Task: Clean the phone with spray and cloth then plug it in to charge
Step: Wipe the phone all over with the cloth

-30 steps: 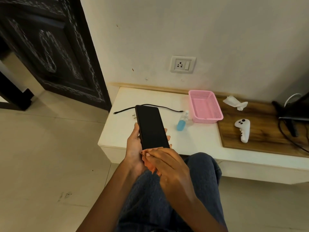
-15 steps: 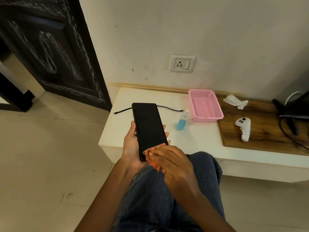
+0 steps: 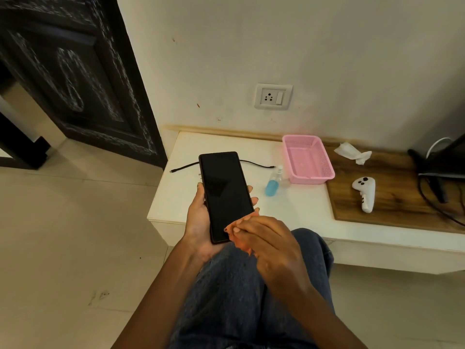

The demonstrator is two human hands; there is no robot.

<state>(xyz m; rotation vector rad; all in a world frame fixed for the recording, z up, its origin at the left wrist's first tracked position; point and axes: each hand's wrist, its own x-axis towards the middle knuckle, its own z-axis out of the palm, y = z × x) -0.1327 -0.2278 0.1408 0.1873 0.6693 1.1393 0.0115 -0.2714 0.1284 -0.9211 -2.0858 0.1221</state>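
Note:
My left hand (image 3: 198, 222) grips a black phone (image 3: 224, 192), screen up, above my knee. An orange cloth (image 3: 241, 241) is pressed against the phone's lower right corner by my right hand (image 3: 266, 238), whose fingers lie fairly straight over it. On the white shelf (image 3: 289, 215) lie a small spray bottle (image 3: 273, 184) with blue liquid and a black charging cable (image 3: 183, 168), partly hidden behind the phone. A wall socket (image 3: 273, 96) sits above the shelf.
A pink mesh basket (image 3: 308, 159) stands next to the bottle. On a wooden board (image 3: 402, 197) lie a white controller (image 3: 364, 193) and a crumpled tissue (image 3: 352, 152). Dark cables and a stand (image 3: 437, 177) fill the far right. A dark door (image 3: 75, 79) is at left.
The phone has shifted slightly left and up in my left hand. My right hand with the cloth stays at the phone's lower end, moving a little across it.

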